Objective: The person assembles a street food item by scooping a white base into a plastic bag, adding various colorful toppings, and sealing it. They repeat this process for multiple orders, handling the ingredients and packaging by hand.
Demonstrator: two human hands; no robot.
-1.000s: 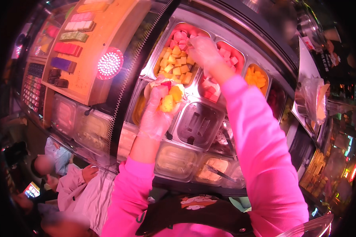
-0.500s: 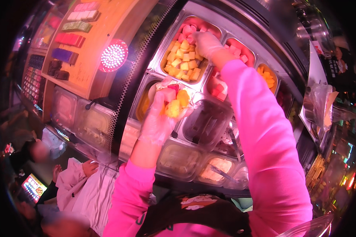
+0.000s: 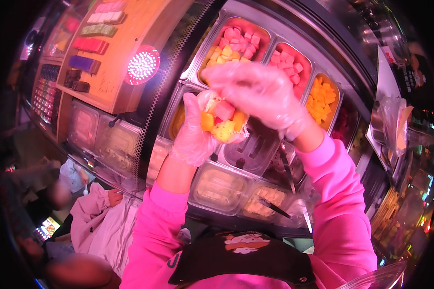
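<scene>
In my gloved left hand is a fruit-filled pale wrap, with pink, orange and yellow chunks on top and some whitish filling at its edge. The fingers curl around its side. My gloved right hand hovers just above and to the right of it, smeared by motion, so its fingers are unclear. Behind that hand, one steel pan holds yellow fruit cubes and pink fruit cubes. To the right are another pan of pink cubes and one of orange cubes.
Near me sit a clear-lidded container and a tub of pale food with a dark-handled utensil. A perforated dark panel and a wooden display stand left, beside a round lit lamp. A person's pale sleeve is lower left.
My right hand has come out of the pan of pink and yellow cubes, moving toward me, and is over the wrap. The left hand with the wrap has shifted slightly right.
</scene>
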